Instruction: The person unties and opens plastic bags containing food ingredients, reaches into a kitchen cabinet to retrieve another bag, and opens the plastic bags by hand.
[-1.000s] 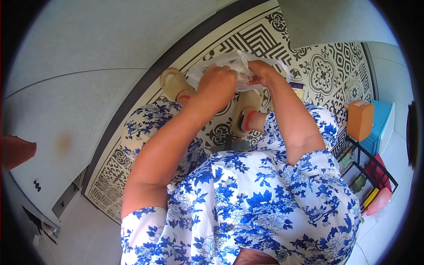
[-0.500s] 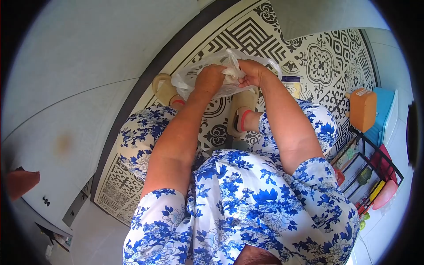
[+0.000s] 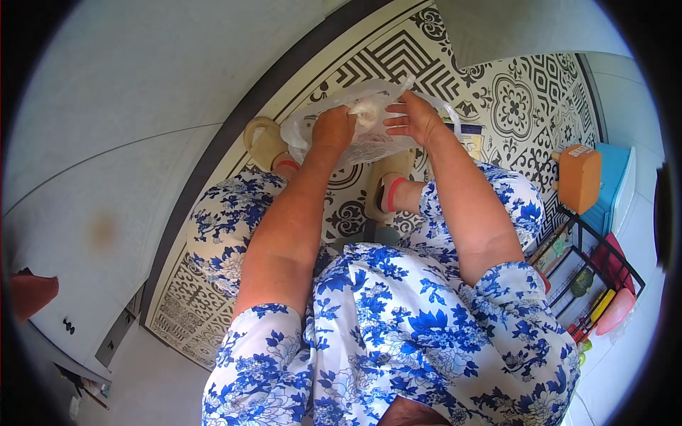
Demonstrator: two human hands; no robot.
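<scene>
Between my feet, above the floor, a translucent white plastic bag [image 3: 369,148] hangs with its mouth spread wide. My left hand [image 3: 334,129] is closed at the bag's left side. From its fingertips a crumpled whitish wad [image 3: 366,113] sticks out over the bag's opening; its material is hard to make out. At the right side of the bag, my right hand [image 3: 415,121] has its fingers stretched out and apart, pointing toward the wad. Part of the bag's rim rises behind that hand, touching it near the top.
Beige slippers [image 3: 387,177] are on my feet, on a patterned mat [image 3: 511,106]. A small packet [image 3: 470,138] lies beyond my right knee. To the right are an orange-brown container [image 3: 579,179], a blue bin [image 3: 612,188] and a black rack [image 3: 604,248] with assorted items. A pale panel [image 3: 128,106] stands left.
My right hand has let go of the wad and drawn slightly right, its fingers opening out. The bag's mouth is wider. My left hand stays nearly in place.
</scene>
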